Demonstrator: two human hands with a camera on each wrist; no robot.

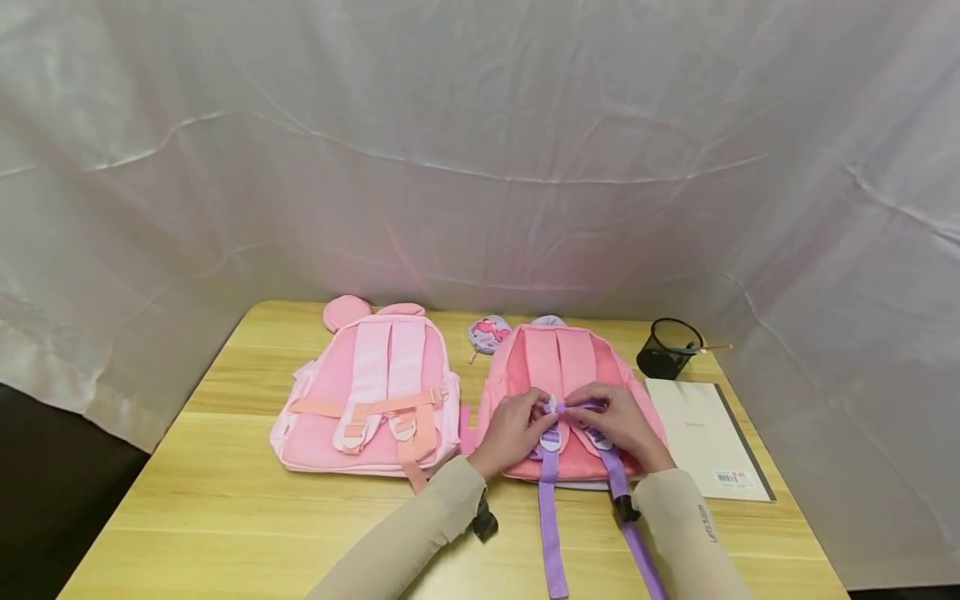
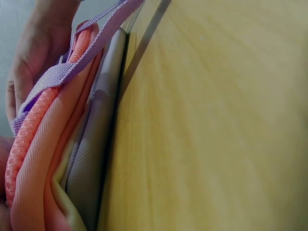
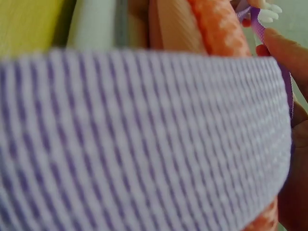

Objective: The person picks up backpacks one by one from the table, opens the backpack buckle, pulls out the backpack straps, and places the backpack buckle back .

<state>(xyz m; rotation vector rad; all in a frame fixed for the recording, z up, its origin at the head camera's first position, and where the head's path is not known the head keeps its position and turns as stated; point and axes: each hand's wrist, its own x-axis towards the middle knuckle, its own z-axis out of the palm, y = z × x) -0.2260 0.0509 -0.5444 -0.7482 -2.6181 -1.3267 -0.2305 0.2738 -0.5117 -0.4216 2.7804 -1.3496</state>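
A white clip [image 1: 553,405] and the purple strap [image 1: 561,408] beside it are the focus, held just over the lower back panel of the coral backpack [image 1: 576,358]. The left hand [image 1: 513,425] pinches the clip between thumb and fingers; the right hand [image 1: 619,418] pinches the strap close beside it, fingertips nearly meeting. The clip's pale prongs show bare in the right wrist view, so I judge it unfastened at this moment, though any mating part is too hidden to tell.

Working it well would call for a grip right behind the hard plastic, both pieces in line and the webbing flat, since a twist could make the prongs bind. Keep fingertips off the prongs, and steady the hands on the padded panel.

The backpack lies back panel up, right of the surface's middle, towards its far edge. Its loose purple tails [image 1: 550,517] run down to the near edge; the right one passes close to the right cuff [image 1: 670,504], so it could snag and is best kept aside.

Further out, a pink backpack [image 1: 330,429] lies on the surface's [image 1: 225,500] left half, a notebook [image 1: 701,433] along the right edge, and a black mesh cup [image 1: 663,358] near the far right corner.
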